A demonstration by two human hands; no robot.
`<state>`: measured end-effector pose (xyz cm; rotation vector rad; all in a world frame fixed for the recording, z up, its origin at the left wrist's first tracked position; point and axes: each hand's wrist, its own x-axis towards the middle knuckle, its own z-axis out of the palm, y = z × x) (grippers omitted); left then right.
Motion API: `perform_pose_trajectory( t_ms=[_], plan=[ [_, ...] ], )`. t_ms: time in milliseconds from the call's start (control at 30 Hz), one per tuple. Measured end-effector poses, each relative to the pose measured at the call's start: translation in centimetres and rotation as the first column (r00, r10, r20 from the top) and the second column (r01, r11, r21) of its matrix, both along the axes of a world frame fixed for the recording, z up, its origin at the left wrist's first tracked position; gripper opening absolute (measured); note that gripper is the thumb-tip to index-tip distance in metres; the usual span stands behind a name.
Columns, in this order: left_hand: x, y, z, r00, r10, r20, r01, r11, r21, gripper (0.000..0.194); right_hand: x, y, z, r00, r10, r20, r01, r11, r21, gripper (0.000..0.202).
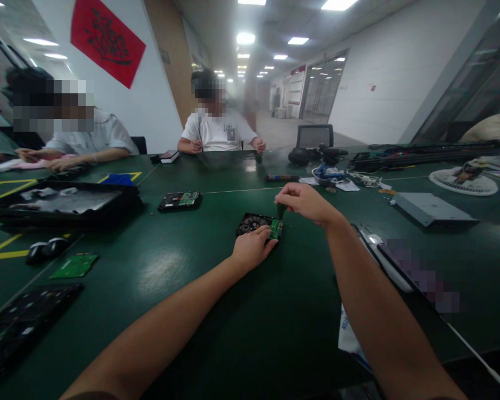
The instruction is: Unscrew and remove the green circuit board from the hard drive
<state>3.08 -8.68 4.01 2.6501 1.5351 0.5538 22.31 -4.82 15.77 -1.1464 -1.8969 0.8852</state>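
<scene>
A hard drive [250,221] with a green circuit board lies on the dark green table. My left hand [254,244] rests over its near edge, fingers pressing on the board and thumb along the side, gripping it in place. From above, my right hand [304,203] pinches the dark handle of a screwdriver [280,211], held upright. Its tip points down at the right end of the board; whether it sits in a screw is too small to tell. A second hard drive [180,200] lies farther back to the left.
At left are a black tray [62,200], a loose green circuit board [74,265] and a black laptop-like part [25,322]. A grey metal box [433,209], a white round grille [462,181] and cables [329,173] lie at right. Other people sit around the table, one person [219,130] opposite.
</scene>
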Motion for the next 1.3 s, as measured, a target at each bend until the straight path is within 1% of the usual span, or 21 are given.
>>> perform_pose_trajectory(
  t_ms=[67,100,233,333,400,500,567,600,667,767,833,900,1000,1067,1167,1233,1300],
  plan=[
    [0.0,0.0,0.0,1.000,0.000,0.002,0.000,1.000,-0.001,0.038,-0.1,0.1,-0.2,1.000,-0.024,-0.009,0.024,1.000,-0.001,0.019],
    [0.0,0.0,0.0,1.000,0.001,0.002,-0.001,1.000,-0.003,0.038,-0.2,0.1,-0.2,1.000,-0.010,-0.019,0.010,1.000,-0.008,0.019],
    [0.0,0.0,-0.2,1.000,0.007,0.004,-0.007,1.000,0.000,0.038,-0.2,0.0,-0.3,0.992,0.104,-0.072,-0.109,0.992,-0.065,0.028],
    [0.0,0.1,-0.3,1.000,0.003,0.001,-0.003,1.000,0.011,0.038,0.0,-0.1,-0.1,0.986,0.135,-0.094,-0.144,0.986,-0.090,0.028],
    [0.0,0.1,-0.2,1.000,0.000,-0.005,0.000,1.000,0.016,0.038,0.2,-0.1,0.0,0.993,0.110,-0.049,-0.113,0.992,-0.061,0.027],
    [0.0,0.1,-0.1,1.000,0.000,-0.015,0.000,1.000,0.009,0.038,0.2,0.1,0.0,1.000,0.000,0.019,0.000,1.000,0.001,0.022],
    [0.0,0.1,-0.1,1.000,0.001,-0.017,-0.001,1.000,0.000,0.037,-0.1,0.1,-0.1,0.998,-0.054,0.013,0.054,0.998,0.011,0.018],
    [0.0,0.1,-0.1,1.000,0.001,-0.016,-0.001,1.000,-0.001,0.037,-0.3,0.1,-0.2,0.998,-0.056,-0.002,0.056,0.998,0.008,0.017],
    [0.1,0.1,-0.2,1.000,0.000,-0.009,0.001,1.000,0.007,0.037,-0.7,0.0,-0.3,0.999,0.002,-0.033,-0.002,1.000,0.001,0.017],
    [0.0,0.2,-0.4,1.000,0.000,0.004,0.000,1.000,0.029,0.036,-0.8,-0.2,-0.4,0.992,0.111,-0.052,-0.112,0.994,-0.006,0.024],
    [0.0,0.2,-0.5,1.000,-0.003,0.010,0.003,0.999,0.035,0.036,-0.6,-0.2,-0.4,0.987,0.140,-0.078,-0.143,0.989,-0.029,0.028],
    [0.0,0.2,-0.5,1.000,-0.006,0.010,0.005,0.999,0.035,0.036,-0.3,-0.1,-0.4,0.985,0.143,-0.097,-0.147,0.988,-0.038,0.027],
    [-0.1,0.2,-0.5,1.000,-0.003,0.008,0.002,0.999,0.035,0.036,-0.2,0.2,-0.5,0.990,0.107,-0.090,-0.102,0.993,0.056,0.024],
    [-0.1,0.3,-0.5,1.000,-0.002,0.008,0.002,0.999,0.035,0.037,-0.3,0.4,-0.7,0.996,0.041,-0.083,-0.032,0.994,0.105,0.021],
    [-0.1,0.2,-0.4,1.000,-0.002,0.006,0.001,1.000,0.026,0.037,-0.7,0.5,-0.8,0.995,-0.081,-0.051,0.085,0.993,0.080,0.021],
    [0.0,0.2,-0.3,1.000,0.001,0.003,-0.001,1.000,0.016,0.037,-0.8,0.5,-0.9,0.994,-0.094,-0.047,0.097,0.993,0.065,0.021],
    [0.0,0.2,-0.3,1.000,0.006,-0.001,-0.006,1.000,0.009,0.037,-0.9,0.4,-0.9,0.996,-0.044,-0.073,0.048,0.997,0.057,0.023]
  ],
)
